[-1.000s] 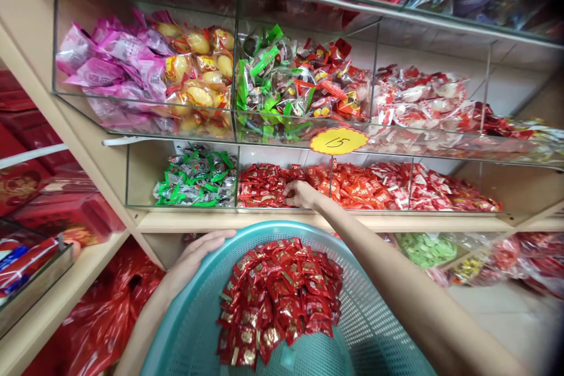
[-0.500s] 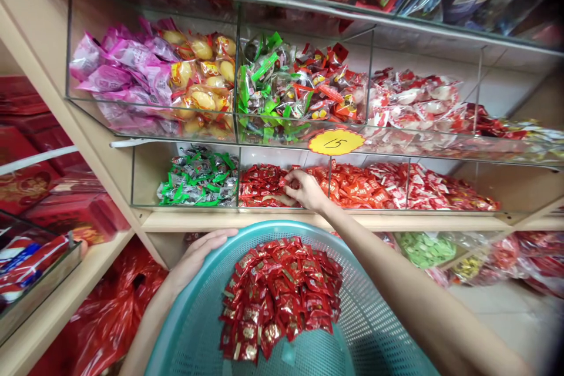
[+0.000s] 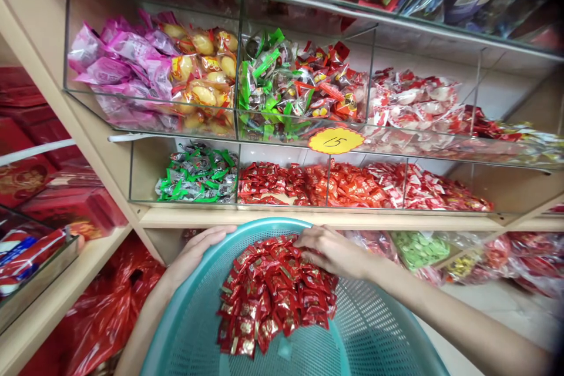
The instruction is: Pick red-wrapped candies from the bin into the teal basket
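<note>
My left hand (image 3: 194, 250) grips the far left rim of a teal perforated basket (image 3: 374, 335) that I hold below the shelf. A heap of small red candy packets (image 3: 273, 299) lies in the basket. My right hand (image 3: 328, 251) rests on the top of that heap, fingers curled down onto the packets; whether it grips any is hidden. Straight above, the glass bin of matching red packets (image 3: 273, 183) sits on the lower shelf.
Glass bins hold green-silver sweets (image 3: 198, 175), orange-red packets (image 3: 356, 185), pink and yellow wrapped cakes (image 3: 154, 70) and mixed green-red sweets (image 3: 291, 85). A yellow price tag marked 15 (image 3: 336, 141) hangs on the upper bin. Red boxes (image 3: 39, 176) fill the left shelves.
My right hand has left the red-packet bin on the shelf and come down onto the heap in the basket. The left hand has stayed on the rim.
</note>
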